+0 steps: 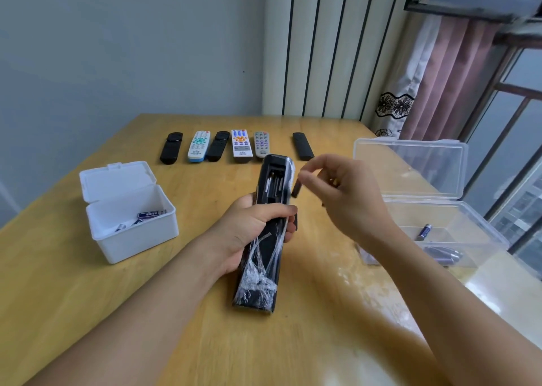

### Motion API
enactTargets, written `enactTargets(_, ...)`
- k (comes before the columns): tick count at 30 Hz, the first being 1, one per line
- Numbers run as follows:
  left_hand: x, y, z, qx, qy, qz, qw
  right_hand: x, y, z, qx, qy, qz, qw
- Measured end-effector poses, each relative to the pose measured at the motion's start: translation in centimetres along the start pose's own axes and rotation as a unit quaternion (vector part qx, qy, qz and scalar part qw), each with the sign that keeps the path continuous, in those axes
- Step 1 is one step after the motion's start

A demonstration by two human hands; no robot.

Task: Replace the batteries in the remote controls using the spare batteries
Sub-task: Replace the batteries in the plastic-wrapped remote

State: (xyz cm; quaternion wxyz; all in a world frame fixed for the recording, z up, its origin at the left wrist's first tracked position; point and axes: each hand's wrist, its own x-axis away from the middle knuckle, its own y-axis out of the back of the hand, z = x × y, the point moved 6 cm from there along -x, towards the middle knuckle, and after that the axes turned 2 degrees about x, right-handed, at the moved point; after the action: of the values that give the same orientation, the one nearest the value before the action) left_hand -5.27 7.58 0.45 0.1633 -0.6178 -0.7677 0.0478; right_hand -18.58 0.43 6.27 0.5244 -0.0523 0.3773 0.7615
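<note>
Both hands work one black remote (265, 230): the left hand (252, 233) grips it back-up so the open battery bay faces the person, while the right hand (340, 192) pinches a dark battery (296, 188) just beside that bay.

Both forearms reach in from the bottom edge, bare to the elbow. Left hand (252, 233) palm-up, fingers curled round the middle of a black remote (268, 227) — thumb lying across its upper face, fingertips showing at the far side. Right hand (343, 192) raised just right of the remote's top end, wrist bent, fingers loosely curled; index and thumb pinch a small dark battery (296, 188) — partly hidden, blurred.
</note>
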Motion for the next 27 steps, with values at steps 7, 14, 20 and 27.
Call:
enactTargets(7, 0.0, -1.0, -1.3, -0.138, -0.139, 0.007, 0.981, 0.5, -1.2, -0.8, -0.202, -0.072, -0.043, 0.976)
enactTargets(14, 0.3, -1.2, -1.0, -0.14, -0.152, 0.024, 0.978, 1.2, -1.4, 0.3, -0.175, -0.026, -0.067, 0.982)
enactTargets(20, 0.7, -1.6, -1.4, -0.144, -0.164, 0.032, 0.975, 0.9, -0.9, 1.0, -0.103, 0.03, -0.081, 0.991)
enactTargets(27, 0.6, -1.0, -1.3, -0.066, -0.114, 0.029, 0.991, 0.9, 0.3, 1.8, -0.067, 0.121, -0.104, 0.985)
